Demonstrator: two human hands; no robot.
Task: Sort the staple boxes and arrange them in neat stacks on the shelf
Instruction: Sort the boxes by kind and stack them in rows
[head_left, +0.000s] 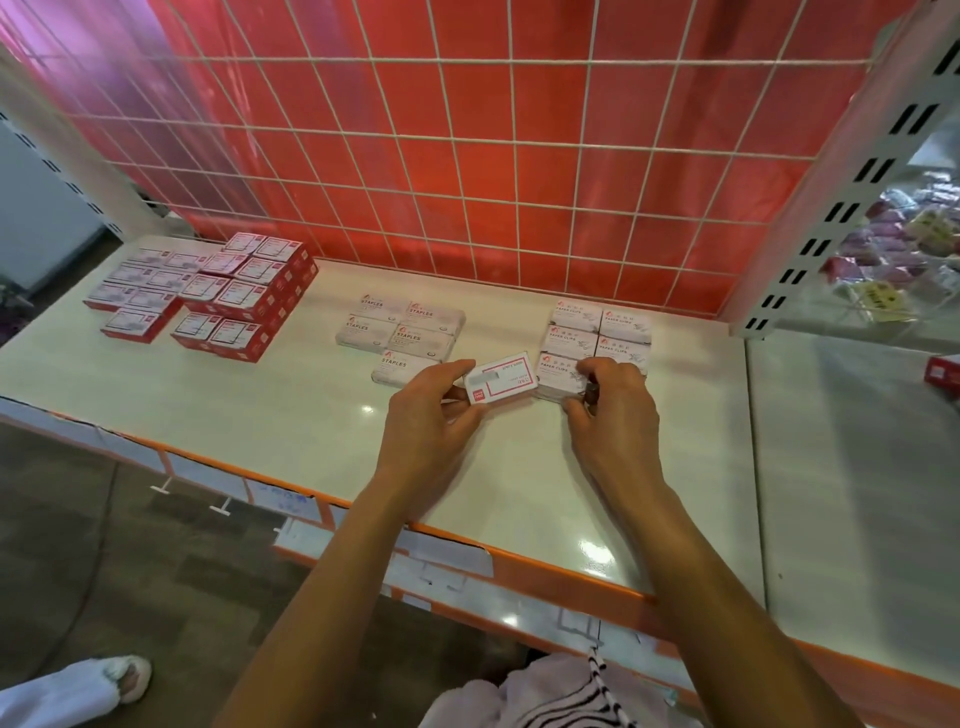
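Note:
My left hand pinches a small red-and-white box just above the white shelf, between two groups of boxes. My right hand grips the front box of the white paper clips group, fingers curled over its near edge. A group of white boxes marked STAPLES lies left of the held box. Red-and-white boxes sit in stacks and flat rows at the shelf's far left.
A white wire grid over a red back panel closes the rear. A slotted upright bounds the right side, with bagged goods behind it. One red box lies on the neighbouring shelf. The orange front edge carries price labels.

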